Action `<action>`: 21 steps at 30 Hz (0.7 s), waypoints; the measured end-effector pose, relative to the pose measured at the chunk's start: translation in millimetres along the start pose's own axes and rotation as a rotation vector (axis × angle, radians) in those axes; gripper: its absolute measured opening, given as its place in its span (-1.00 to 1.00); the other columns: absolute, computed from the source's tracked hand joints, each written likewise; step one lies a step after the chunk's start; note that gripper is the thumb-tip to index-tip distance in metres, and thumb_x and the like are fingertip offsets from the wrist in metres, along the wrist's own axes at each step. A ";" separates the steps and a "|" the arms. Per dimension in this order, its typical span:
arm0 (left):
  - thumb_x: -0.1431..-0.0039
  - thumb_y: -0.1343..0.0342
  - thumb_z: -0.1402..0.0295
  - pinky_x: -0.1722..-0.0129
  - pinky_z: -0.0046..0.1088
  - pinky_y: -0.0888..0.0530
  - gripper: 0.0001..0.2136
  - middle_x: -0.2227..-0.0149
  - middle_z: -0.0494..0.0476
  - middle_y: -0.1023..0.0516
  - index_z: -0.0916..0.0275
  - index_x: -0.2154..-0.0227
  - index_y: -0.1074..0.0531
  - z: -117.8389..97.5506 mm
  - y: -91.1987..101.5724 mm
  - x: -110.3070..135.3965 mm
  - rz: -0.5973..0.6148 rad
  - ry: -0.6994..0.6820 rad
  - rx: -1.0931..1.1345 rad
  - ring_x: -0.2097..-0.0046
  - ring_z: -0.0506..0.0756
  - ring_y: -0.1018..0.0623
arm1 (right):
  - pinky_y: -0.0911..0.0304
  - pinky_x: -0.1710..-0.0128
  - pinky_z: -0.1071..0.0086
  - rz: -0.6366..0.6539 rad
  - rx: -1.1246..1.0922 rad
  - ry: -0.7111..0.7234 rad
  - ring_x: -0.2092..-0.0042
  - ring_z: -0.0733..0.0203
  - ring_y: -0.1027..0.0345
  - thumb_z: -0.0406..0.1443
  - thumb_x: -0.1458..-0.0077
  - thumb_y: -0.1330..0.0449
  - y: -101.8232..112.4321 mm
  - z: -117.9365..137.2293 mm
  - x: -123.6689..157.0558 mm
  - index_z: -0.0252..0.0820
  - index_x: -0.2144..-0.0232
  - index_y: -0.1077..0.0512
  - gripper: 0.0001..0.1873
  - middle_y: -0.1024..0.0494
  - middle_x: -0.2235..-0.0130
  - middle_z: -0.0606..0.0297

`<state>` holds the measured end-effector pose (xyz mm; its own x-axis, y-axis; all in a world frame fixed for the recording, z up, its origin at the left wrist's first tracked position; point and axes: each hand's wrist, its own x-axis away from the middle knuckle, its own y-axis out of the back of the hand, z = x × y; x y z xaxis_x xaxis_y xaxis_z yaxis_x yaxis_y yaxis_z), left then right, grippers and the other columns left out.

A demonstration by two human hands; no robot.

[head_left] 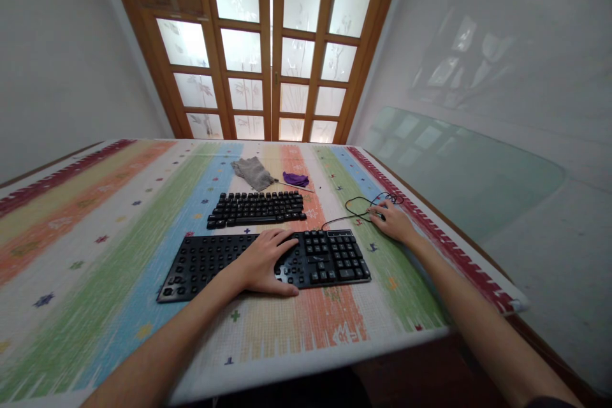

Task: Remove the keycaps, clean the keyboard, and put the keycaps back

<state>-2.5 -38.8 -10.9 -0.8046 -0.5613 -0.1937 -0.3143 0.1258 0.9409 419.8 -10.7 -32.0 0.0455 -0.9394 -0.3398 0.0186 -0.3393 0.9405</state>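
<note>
A black keyboard (201, 268) lies near the table's front edge. Its left and middle parts are stripped of keycaps, while caps still sit on the number pad side. My left hand (262, 259) lies on its middle with fingers stretched and thumb apart, the thumb by the near edge. To the right, my right hand (393, 222) has its fingers closed at the thin black keyboard cable (347, 217), which runs from the keyboard's back to a loose coil; the fingertips are partly hidden. Behind the keyboard, loose black keycaps (258, 207) stand in rows, laid out like a keyboard.
A grey cloth (253, 173) and a crumpled purple cloth (295, 179) lie behind the keycaps, with a thin rod-like tool (294, 187) beside them. A striped tablecloth (124, 204) covers the table. A wall stands along the right edge, and glazed wooden doors (271, 44) are at the back.
</note>
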 end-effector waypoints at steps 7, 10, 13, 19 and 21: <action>0.18 -0.22 -0.24 -0.23 0.08 -0.20 -0.07 -0.27 0.38 -0.24 0.23 -0.22 -0.27 0.6 -1.6 0.3 -0.009 -0.008 -0.001 -0.24 0.44 -0.27 | -0.35 0.13 0.24 -0.016 -0.047 0.048 0.18 0.06 -0.43 -0.35 -0.03 -0.10 11.0 -14.7 27.6 -0.19 0.15 -0.56 -0.65 -0.46 0.08 0.09; 0.19 -0.24 -0.22 -0.22 0.09 -0.21 -0.07 -0.27 0.39 -0.23 0.25 -0.21 -0.28 0.1 -1.2 -0.2 -0.010 -0.010 0.000 -0.23 0.46 -0.28 | -0.36 0.14 0.22 -0.014 -0.060 0.035 0.18 0.04 -0.43 -0.36 0.02 -0.10 14.8 -18.7 40.7 -0.16 0.19 -0.56 -0.66 -0.45 0.08 0.10; 0.21 -0.26 -0.20 -0.21 0.08 -0.22 -0.09 -0.27 0.37 -0.25 0.24 -0.19 -0.30 -0.9 0.0 -1.0 -0.016 -0.014 0.002 -0.21 0.45 -0.29 | -0.37 0.16 0.22 -0.028 -0.085 0.043 0.20 0.05 -0.43 -0.36 0.05 -0.10 18.1 -20.4 50.1 -0.16 0.26 -0.56 -0.69 -0.46 0.13 0.12; 0.22 -0.27 -0.20 -0.23 0.05 -0.21 -0.10 -0.27 0.34 -0.25 0.23 -0.17 -0.32 -0.9 1.0 -1.4 -0.037 -0.023 0.004 -0.23 0.44 -0.28 | -0.33 0.21 0.26 -0.038 -0.173 0.070 0.27 0.07 -0.44 -0.30 0.04 -0.11 36.7 -6.4 51.1 -0.15 0.34 -0.51 -0.79 -0.52 0.23 0.16; 0.22 -0.26 -0.20 -0.24 0.04 -0.20 -0.09 -0.27 0.35 -0.24 0.25 -0.17 -0.32 -0.6 0.6 -1.2 -0.038 -0.027 0.001 -0.24 0.44 -0.26 | -0.32 0.17 0.24 -0.022 -0.244 0.100 0.24 0.05 -0.45 -0.26 0.00 -0.11 47.3 6.2 47.1 -0.15 0.37 -0.51 -0.81 -0.53 0.26 0.16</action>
<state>-1.5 -38.5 -9.9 -0.8054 -0.5432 -0.2372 -0.3460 0.1058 0.9323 416.7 -71.3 -3.6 0.1407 -0.9184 -0.3698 0.2607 -0.3260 0.9087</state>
